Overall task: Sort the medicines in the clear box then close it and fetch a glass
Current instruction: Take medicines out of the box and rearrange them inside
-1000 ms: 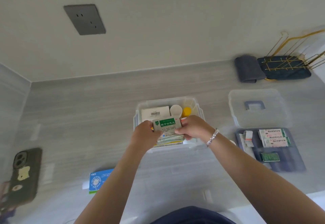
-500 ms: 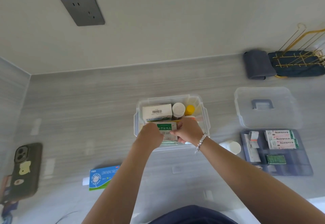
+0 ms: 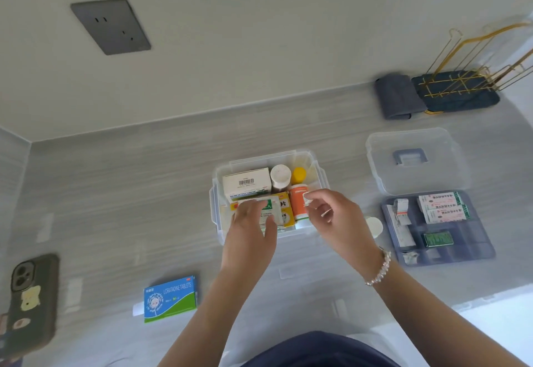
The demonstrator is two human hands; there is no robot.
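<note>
Head view: the clear box (image 3: 215,196) sits lidless at the counter's centre, see-through walls showing tightly packed medicines: a white carton with a barcode (image 3: 246,183) at 11 o'clock, a white-capped bottle (image 3: 280,174) and a yellow cap (image 3: 299,174) at 1 o'clock, an orange bottle (image 3: 297,203) and a yellow carton (image 3: 285,211) nearer. The left hand (image 3: 251,231) presses a green-and-white carton (image 3: 269,213) down, thumb and fingers pinching it. The right hand (image 3: 337,218) hovers loosely open, empty, at the box's 4 o'clock. Its lid (image 3: 412,162) lies at 3 o'clock.
</note>
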